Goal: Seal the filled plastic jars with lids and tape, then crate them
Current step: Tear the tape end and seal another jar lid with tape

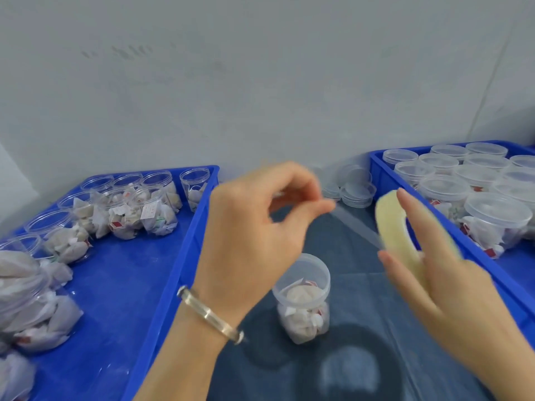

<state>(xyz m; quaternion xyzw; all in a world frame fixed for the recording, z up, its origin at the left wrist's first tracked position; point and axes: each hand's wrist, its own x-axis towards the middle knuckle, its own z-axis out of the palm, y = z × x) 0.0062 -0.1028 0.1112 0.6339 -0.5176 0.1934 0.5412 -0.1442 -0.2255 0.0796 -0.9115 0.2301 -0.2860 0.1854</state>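
A clear plastic jar (304, 302) filled with white sachets stands with its lid on, on the dark table between two blue crates. Above it my right hand (440, 273) holds a roll of clear tape (396, 227) with fingers through and around it. My left hand (260, 224) pinches the free end of the tape strip (356, 224), which stretches from the roll to my thumb and forefinger. A bracelet sits on my left wrist.
The left blue crate (179, 270) holds several open jars of sachets. The right blue crate (379, 180) holds several lidded jars. A pile of loose clear lids (356, 189) lies at the back between the crates, against the grey wall.
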